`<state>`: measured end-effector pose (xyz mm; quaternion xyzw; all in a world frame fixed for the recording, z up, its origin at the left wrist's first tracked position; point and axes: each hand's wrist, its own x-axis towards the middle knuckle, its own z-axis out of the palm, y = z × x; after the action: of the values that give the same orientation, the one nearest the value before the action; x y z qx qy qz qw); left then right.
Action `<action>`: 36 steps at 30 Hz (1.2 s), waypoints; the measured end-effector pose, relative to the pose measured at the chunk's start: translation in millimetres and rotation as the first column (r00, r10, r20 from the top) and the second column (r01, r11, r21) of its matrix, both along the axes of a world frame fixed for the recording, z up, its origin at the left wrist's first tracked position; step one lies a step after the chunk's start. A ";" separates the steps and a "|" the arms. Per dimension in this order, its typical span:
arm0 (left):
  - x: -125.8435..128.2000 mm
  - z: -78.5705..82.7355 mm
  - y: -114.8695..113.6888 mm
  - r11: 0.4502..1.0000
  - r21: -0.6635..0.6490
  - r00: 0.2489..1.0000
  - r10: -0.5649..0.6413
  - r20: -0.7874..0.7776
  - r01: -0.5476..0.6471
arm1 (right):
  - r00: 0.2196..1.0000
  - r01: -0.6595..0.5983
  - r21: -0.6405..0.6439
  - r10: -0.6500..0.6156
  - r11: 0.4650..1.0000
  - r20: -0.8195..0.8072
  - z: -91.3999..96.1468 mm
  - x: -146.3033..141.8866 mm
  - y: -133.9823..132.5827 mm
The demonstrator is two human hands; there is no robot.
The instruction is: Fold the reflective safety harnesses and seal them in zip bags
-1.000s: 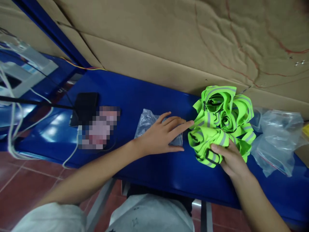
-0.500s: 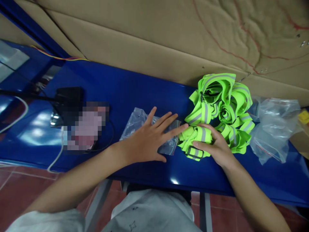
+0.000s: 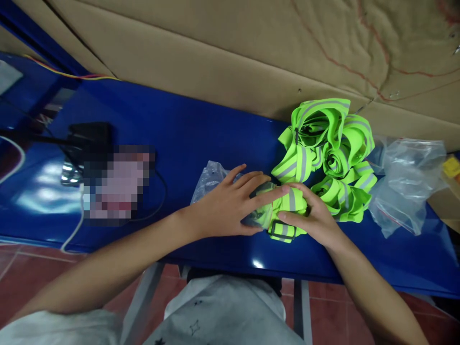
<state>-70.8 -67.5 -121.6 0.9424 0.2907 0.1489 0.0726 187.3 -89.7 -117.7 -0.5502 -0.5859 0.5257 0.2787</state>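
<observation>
My right hand [image 3: 316, 218] grips a folded neon-yellow reflective strap [image 3: 293, 201] with a grey stripe and a black buckle, fingers behind it and thumb in front. The strap's left end sits in the mouth of a clear plastic bag [image 3: 208, 179] lying on the blue table. My left hand [image 3: 230, 203] lies over the bag with its fingers stretched toward the strap. Its index fingertip touches the top of the strap, and the hand hides much of the bag. Just beyond my right hand lies a pile of similar rolled straps [image 3: 330, 143].
More clear plastic bags [image 3: 409, 182] lie at the right, beside a box with a yellow patch [image 3: 452, 167]. To the left are a blurred-out object [image 3: 120, 184], a black stand [image 3: 89, 136] and a white cable [image 3: 74, 237]. A brown board [image 3: 201, 62] rises behind the blue table [image 3: 172, 129].
My right hand has moved the strap slightly left, and its end now sits in the bag's mouth. The left hand has shifted a little right, with its fingers closer together.
</observation>
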 end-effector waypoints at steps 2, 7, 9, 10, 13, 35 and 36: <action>3.0 -2.3 -2.4 1.000 0.007 1.000 -0.006 0.001 0.006 | 1.000 0.013 0.047 -0.013 0.999 0.015 0.6 -3.6 -1.6; 8.6 -7.3 -7.9 0.997 0.068 0.999 -0.040 -0.010 0.040 | 0.999 0.001 0.083 -0.004 0.997 0.038 3.2 -7.2 -4.2; 8.9 -7.9 -9.1 0.998 0.069 1.000 -0.012 -0.004 0.012 | 0.998 -0.027 0.093 0.021 0.995 0.059 3.9 -6.5 -4.9; 8.7 -7.7 -9.4 0.998 0.062 1.000 0.010 0.001 -0.010 | 0.997 -0.042 0.105 0.034 0.994 0.075 3.8 -5.9 -5.3; 8.4 -6.5 -9.9 0.996 0.041 0.997 0.080 -0.001 -0.080 | 0.990 -0.090 0.118 0.076 0.989 0.120 1.7 -4.7 -6.5; 17.2 -5.9 -24.0 0.997 0.034 0.995 0.078 -0.060 -0.076 | 0.988 -0.020 0.183 -0.009 0.983 0.152 -11.6 -15.2 -12.1; 17.1 -7.2 -23.7 0.997 0.033 0.996 0.072 -0.048 -0.071 | 0.984 -0.048 0.206 0.010 0.977 0.180 -12.4 -15.4 -13.1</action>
<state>-53.6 -91.2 -128.8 0.9358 0.3235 0.1328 0.0453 171.9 -102.9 -130.1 -0.5538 -0.6685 0.4139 0.2740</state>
